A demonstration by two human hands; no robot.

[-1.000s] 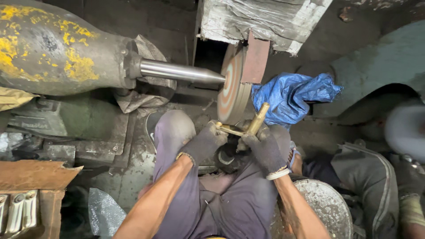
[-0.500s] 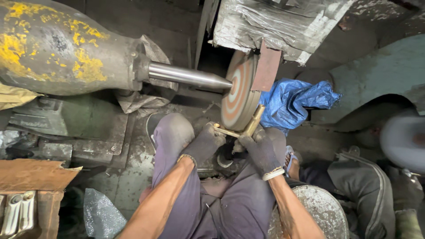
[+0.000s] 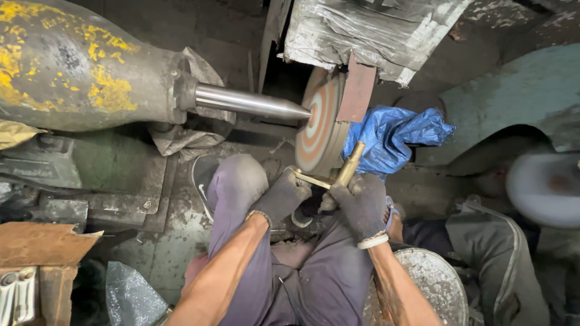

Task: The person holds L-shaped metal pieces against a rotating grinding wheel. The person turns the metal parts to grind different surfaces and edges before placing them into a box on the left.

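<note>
A striped buffing wheel [image 3: 319, 128] spins on a steel shaft [image 3: 251, 102] that juts from a grey motor with yellow patches [image 3: 78, 66]. Both my hands wear dark gloves. My left hand [image 3: 283, 196] and my right hand [image 3: 361, 202] together hold a brass fitting [image 3: 344, 172], its long end pressed against the wheel's rim. My knees in grey trousers [image 3: 238, 187] sit just below the wheel.
A blue plastic bag [image 3: 393, 136] lies right of the wheel, under a foil-wrapped hood [image 3: 368, 30]. A round metal pan [image 3: 438, 284] sits at my right. Another person's leg [image 3: 489, 259] is at the right. A second pale wheel [image 3: 544, 187] blurs at the right edge. A rusty tray [image 3: 36, 247] lies lower left.
The view has shifted, so the wheel and my hands sit lower and further right in frame. My hands keep the brass fitting against the wheel throughout.
</note>
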